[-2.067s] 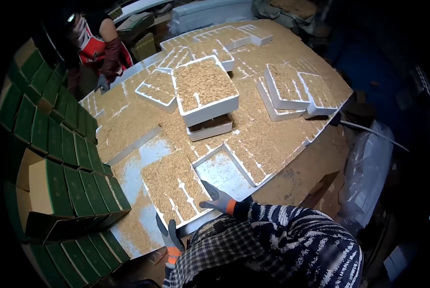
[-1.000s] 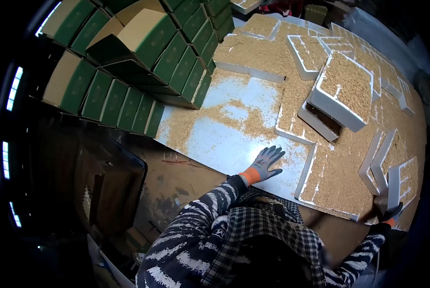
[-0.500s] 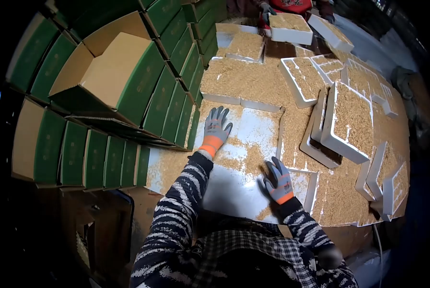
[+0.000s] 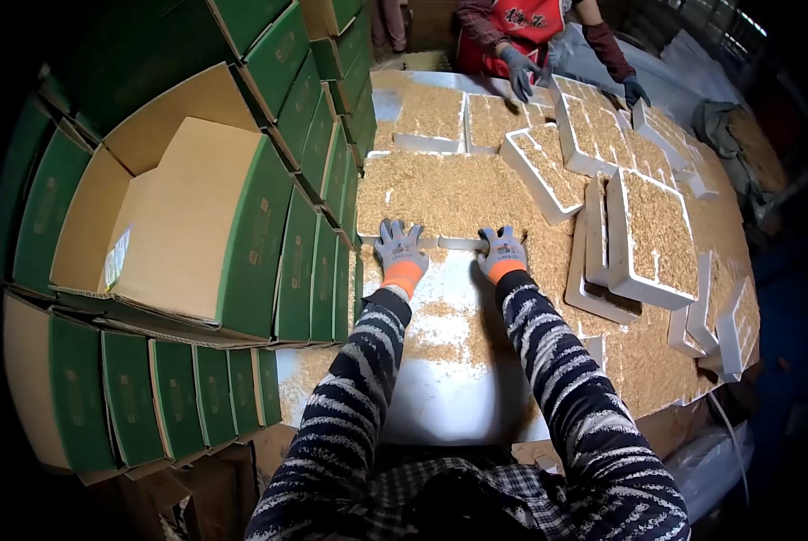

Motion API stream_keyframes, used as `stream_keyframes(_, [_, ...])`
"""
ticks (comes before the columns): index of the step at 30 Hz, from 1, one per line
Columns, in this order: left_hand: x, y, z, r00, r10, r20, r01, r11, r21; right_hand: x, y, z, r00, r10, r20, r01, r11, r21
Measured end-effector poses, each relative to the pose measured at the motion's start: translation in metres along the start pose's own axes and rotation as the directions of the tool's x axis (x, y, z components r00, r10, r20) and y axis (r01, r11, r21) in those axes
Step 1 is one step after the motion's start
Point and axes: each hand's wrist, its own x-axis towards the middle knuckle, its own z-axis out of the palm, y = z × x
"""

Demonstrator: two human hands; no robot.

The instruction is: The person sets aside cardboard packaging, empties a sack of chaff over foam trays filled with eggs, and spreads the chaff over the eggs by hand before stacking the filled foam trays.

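Both my hands wear grey gloves with orange cuffs. My left hand (image 4: 401, 255) is at the near wall of a block of white foam trays (image 4: 461, 243) filled with tan, sawdust-like crumbs. Its fingers are spread, their tips reaching over the rim. To the right, my right hand (image 4: 503, 253) meets the same near wall, fingers apart and bent at the edge. Between my arms lies a white tabletop (image 4: 449, 388) with loose crumbs scattered over it.
Green and tan cardboard boxes (image 4: 278, 243) stand stacked on the left, one open-topped box (image 4: 174, 216) nearest. More filled trays (image 4: 652, 234) lean and pile up at right. Across the table, a person in a red apron (image 4: 521, 27) has gloved hands near other trays.
My right hand has moved forward from the near right of the table to the tray wall. My left hand also rests at that wall now. The co-worker's tray has been set down.
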Motion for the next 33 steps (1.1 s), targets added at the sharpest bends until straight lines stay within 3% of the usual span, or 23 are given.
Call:
stream_keyframes(6, [-0.069,-0.012,0.018,0.998,0.062,-0.033,-0.065,0.994,-0.085,-0.067,0.011,-0.018,0.991,-0.074,0.111,0.08,0.996,-0.046])
stream_keyframes(8, [-0.082,-0.016,0.021,0.997,0.076,-0.017,-0.077,0.993,-0.093,-0.056,0.023,-0.012,0.991,-0.046,0.124,0.039,0.998,0.056])
stream_keyframes(10, [-0.085,-0.017,0.018,0.975,0.097,-0.2,-0.155,0.941,-0.299,-0.041,0.028,-0.014,0.991,0.021,0.133,-0.033,0.995,0.094])
stream_keyframes(11, [-0.093,-0.015,0.008,0.98,0.071,-0.188,-0.136,0.925,-0.355,-0.04,0.032,-0.012,0.991,0.018,0.134,-0.031,0.995,0.093])
stream_keyframes(12, [-0.1,-0.015,0.015,0.98,0.068,-0.187,-0.133,0.925,-0.356,-0.039,0.036,-0.008,0.989,0.042,-0.144,-0.008,0.973,0.229])
stream_keyframes(13, [-0.111,-0.016,0.032,0.962,-0.14,-0.234,-0.059,0.732,-0.679,-0.039,0.038,-0.002,0.911,0.102,-0.399,0.049,0.935,0.351])
stream_keyframes(14, [-0.121,-0.02,0.057,0.916,-0.348,-0.198,-0.034,0.426,-0.904,-0.042,0.038,0.005,0.902,0.27,-0.337,-0.081,0.872,0.483])
stream_keyframes(15, [-0.115,-0.043,0.13,0.897,-0.44,-0.037,-0.033,0.017,-0.999,-0.04,0.051,0.032,0.879,0.323,-0.349,-0.093,0.836,0.54])
stream_keyframes(16, [-0.12,-0.04,0.115,0.897,-0.441,-0.031,-0.025,0.021,-0.999,-0.04,0.063,0.058,0.854,0.379,-0.357,-0.104,0.797,0.595])
stream_keyframes(17, [-0.125,-0.029,0.077,0.856,-0.476,0.203,0.021,-0.36,-0.933,-0.051,0.051,0.047,0.843,0.4,-0.359,-0.115,0.787,0.606])
stream_keyframes(18, [-0.123,-0.022,0.055,0.802,-0.417,0.427,0.027,-0.69,-0.723,-0.049,0.052,0.05,0.845,0.4,-0.356,-0.117,0.787,0.606])
stream_keyframes(19, [-0.117,-0.033,0.061,0.867,-0.297,0.4,0.099,-0.685,-0.722,-0.047,0.056,0.056,0.848,0.412,-0.333,-0.148,0.787,0.599])
stream_keyframes(22, [-0.073,-0.056,0.112,0.938,-0.185,0.293,0.073,-0.721,-0.69,-0.037,0.061,0.044,0.868,0.443,-0.224,-0.253,0.784,0.567])
stream_keyframes(24, [-0.048,-0.05,0.097,0.901,-0.215,0.377,0.083,-0.767,-0.636,-0.034,0.053,0.008,0.921,0.389,0.004,-0.386,0.913,0.13])
stream_keyframes(25, [-0.039,-0.043,0.089,0.855,-0.231,0.464,0.092,-0.814,-0.574,-0.034,0.052,0.004,0.932,0.362,-0.027,-0.361,0.932,0.041])
stream_keyframes(28, [-0.015,-0.031,0.072,0.922,-0.173,0.347,0.068,-0.809,-0.584,-0.047,0.037,-0.016,0.938,0.32,-0.129,-0.303,0.943,0.136])
stream_keyframes(29, [-0.005,-0.027,0.066,0.923,-0.163,0.349,0.076,-0.811,-0.58,-0.051,0.043,0.009,0.908,0.287,-0.306,-0.159,0.91,0.383])
stream_keyframes(30, [0.006,-0.024,0.057,0.87,-0.184,0.458,0.158,-0.775,-0.611,-0.049,0.048,0.04,0.89,0.385,-0.246,-0.166,0.773,0.612])
stream_keyframes(31, [0.017,-0.023,0.048,0.805,-0.212,0.554,0.241,-0.736,-0.632,-0.045,0.058,0.093,0.87,0.492,-0.029,-0.22,0.44,0.871])
stream_keyframes(32, [0.023,-0.024,0.043,0.729,-0.248,0.639,0.327,-0.694,-0.642,-0.055,0.038,0.073,0.793,0.423,0.438,-0.459,-0.057,0.887])
stream_keyframes(33, [0.03,-0.029,0.052,0.733,-0.244,0.635,0.329,-0.69,-0.644,-0.06,0.036,0.091,0.836,0.308,0.455,-0.394,-0.242,0.887])
